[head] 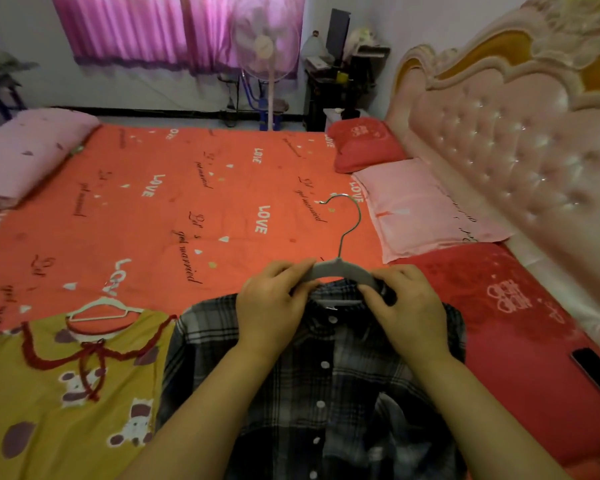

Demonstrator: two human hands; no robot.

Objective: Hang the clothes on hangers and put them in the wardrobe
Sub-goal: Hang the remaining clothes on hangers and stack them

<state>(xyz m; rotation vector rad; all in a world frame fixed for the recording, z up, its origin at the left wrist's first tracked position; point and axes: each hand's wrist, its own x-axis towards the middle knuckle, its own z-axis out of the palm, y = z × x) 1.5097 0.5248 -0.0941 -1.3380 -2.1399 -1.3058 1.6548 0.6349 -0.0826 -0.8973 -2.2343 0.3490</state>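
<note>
A dark plaid button shirt (326,382) lies flat on the orange bedsheet (160,209), collar away from me. A grey hanger (340,266) with a metal hook sits at the collar, its arms inside the shirt. My left hand (274,303) grips the hanger's left arm together with the collar. My right hand (406,306) grips its right arm and the collar there. To the left lies a yellow printed garment (66,393) with a white hanger (101,308) in its neck. No wardrobe is in view.
Red and pink pillows (426,209) line the padded headboard (520,143) on the right. A pink pillow (28,154) lies far left. A dark phone (596,372) rests on the red cover at right. A standing fan (267,53) and a cluttered side table stand beyond the bed.
</note>
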